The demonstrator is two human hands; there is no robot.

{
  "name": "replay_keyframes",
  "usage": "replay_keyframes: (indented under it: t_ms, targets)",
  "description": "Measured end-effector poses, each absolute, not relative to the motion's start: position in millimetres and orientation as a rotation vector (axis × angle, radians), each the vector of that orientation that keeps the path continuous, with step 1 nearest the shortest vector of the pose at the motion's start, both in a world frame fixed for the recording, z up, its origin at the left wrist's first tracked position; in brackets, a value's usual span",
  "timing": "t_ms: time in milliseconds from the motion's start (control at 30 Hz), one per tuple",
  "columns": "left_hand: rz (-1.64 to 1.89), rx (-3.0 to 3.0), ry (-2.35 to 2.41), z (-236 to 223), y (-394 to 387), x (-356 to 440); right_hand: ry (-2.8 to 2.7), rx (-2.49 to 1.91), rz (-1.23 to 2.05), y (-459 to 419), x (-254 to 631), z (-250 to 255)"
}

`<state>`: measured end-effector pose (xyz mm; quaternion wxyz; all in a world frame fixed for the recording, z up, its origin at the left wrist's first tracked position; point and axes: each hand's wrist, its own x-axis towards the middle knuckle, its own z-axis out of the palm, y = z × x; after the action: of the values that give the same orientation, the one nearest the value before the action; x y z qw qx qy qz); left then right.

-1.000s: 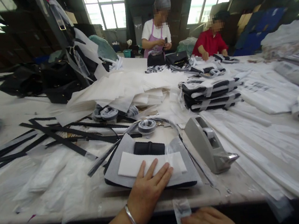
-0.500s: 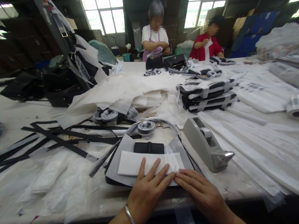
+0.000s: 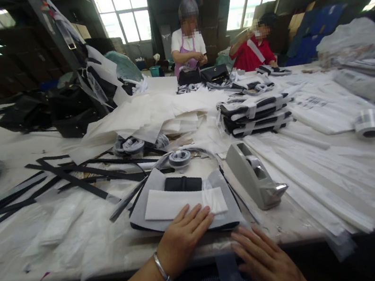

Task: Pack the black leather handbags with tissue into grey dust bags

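Note:
A flat black bag (image 3: 235, 223), mostly covered by a sheet of greyish-white paper (image 3: 137, 216), lies before me near the table's front edge. On top rests a folded white sheet (image 3: 169, 204), with clear tape (image 3: 213, 198) over its right end and a black band (image 3: 182, 184) showing behind it. My left hand (image 3: 184, 232), with a silver bracelet, lies flat over the bag's front edge, fingertips on the white sheet. My right hand (image 3: 266, 254) is off the bag, fingers stretched out and empty, beside a clear strip (image 3: 227, 268) hanging from the table edge.
A grey tape dispenser (image 3: 251, 177) stands right of the bag. Black strips (image 3: 72, 181) and clear plastic pieces lie left. Beyond are a paper pile (image 3: 143, 114), stacked wrapped bags (image 3: 257, 114) and a tape roll (image 3: 370, 124). Two people (image 3: 188, 47) work across the table.
My right hand has come off the bag's front edge and moved down and right. My left hand has slid slightly back toward me, still on the bag.

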<state>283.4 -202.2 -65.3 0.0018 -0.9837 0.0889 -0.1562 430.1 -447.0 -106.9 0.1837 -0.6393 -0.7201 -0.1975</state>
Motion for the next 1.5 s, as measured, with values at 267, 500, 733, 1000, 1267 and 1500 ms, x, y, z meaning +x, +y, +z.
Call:
replay_keyframes:
  t_ms: [267, 500, 733, 1000, 1267, 1500]
  targets:
    - [-0.552, -3.12, 0.268, -64, -205, 282, -1.997, -1.634, -0.536, -429, 411, -108]
    - [-0.603, -3.098, 0.266, -66, -203, 283, -1.959, -1.526, -0.43, -419, 400, -72]
    - [-0.671, -3.074, 0.238, -71, -206, 285, -2.031, -1.534, -0.402, -415, 404, -53]
    - [-0.74, -3.08, 0.188, -65, -207, 286, -1.833, -1.7, -0.363, -379, 425, -12]
    - [-0.841, -3.108, 0.146, -63, -207, 286, -1.727, -1.897, 0.009, -355, 448, -9]
    - [-0.941, -3.164, 0.131, -62, -206, 289, -1.537, -2.008, 0.4, -351, 457, -22]
